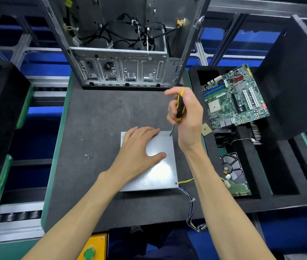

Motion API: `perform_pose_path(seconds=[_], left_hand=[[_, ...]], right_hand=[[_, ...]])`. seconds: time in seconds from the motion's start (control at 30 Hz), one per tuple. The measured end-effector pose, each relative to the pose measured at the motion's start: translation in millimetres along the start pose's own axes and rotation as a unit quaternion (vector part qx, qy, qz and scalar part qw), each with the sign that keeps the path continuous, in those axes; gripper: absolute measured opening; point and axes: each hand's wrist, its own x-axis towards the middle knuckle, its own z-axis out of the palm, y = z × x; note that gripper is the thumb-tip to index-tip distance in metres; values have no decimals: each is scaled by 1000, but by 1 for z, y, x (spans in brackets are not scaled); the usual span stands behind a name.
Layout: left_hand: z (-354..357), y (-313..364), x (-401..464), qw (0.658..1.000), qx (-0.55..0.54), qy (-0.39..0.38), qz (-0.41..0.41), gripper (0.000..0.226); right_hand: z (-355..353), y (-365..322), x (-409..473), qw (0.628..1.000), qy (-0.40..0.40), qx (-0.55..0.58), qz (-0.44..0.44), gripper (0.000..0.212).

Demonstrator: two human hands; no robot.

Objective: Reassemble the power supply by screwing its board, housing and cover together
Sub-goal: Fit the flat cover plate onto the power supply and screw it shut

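Observation:
The power supply (pixel 158 171) lies flat on the dark mat, its plain grey metal cover facing up. My left hand (pixel 139 147) rests spread on the cover's far left part and presses it down. My right hand (pixel 186 115) grips a yellow-and-black screwdriver (pixel 179 107), held nearly upright. Its tip (pixel 170 135) touches the cover's far right corner. A screw head (pixel 176 183) shows in the near right corner. Yellow and blue wires (pixel 190 203) trail from the unit's near right side. A few loose screws (pixel 87 156) lie on the mat to the left.
An open computer case (pixel 124 53) stands at the mat's far edge. A black foam tray (pixel 261 184) at the right holds a motherboard (pixel 235 96), a hard drive (pixel 233 169) and a small chip (pixel 206 129). Black bins flank both sides. A green button (pixel 89 253) sits near the front edge.

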Motion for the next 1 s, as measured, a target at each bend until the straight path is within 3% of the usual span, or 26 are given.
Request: perform_pose_path(seconds=[0.13,0.3,0.4,0.47,0.57,0.63,0.73,0.77,0.8,0.87,0.93,1.0], left_hand=[[0,1,-1,1000,-3,-1,0,67],[-1,2,-2,1000,-2,6,9,66],[-1,1,-2,1000,-3,6,9,66],[-1,2,-2,1000,1,-1,10,65],[-3,3,-4,1000,-29,8,3,60],[-8,2,-8,995,-80,47,-18,46],[-18,-6,-18,980,-93,170,-47,21],[-21,-11,-21,974,-90,200,-63,17],[-24,-16,-25,969,-87,217,-82,15],[-28,-28,-33,961,-94,230,-123,14],[-29,-43,-42,948,-114,241,-172,16],[-31,-59,-52,932,-118,254,-231,17]], right_hand=[[1,-7,2,999,-1,-36,-31,11],[-3,-5,-4,999,-3,-50,3,32],[0,-9,-9,998,-5,-59,-16,5],[2,-13,-9,998,-2,-60,-17,24],[0,-15,-7,997,-23,-76,-17,14],[-1,-16,-7,996,-28,-86,-8,26],[-1,-17,-8,996,-18,-83,-22,7],[-1,-16,-8,996,-10,-88,-22,16],[1,-17,-8,996,-9,-89,-18,20],[1,-17,-9,996,-20,-86,-9,5],[1,-16,-8,995,-25,-93,7,22],[5,-19,-9,994,-26,-104,2,20]])
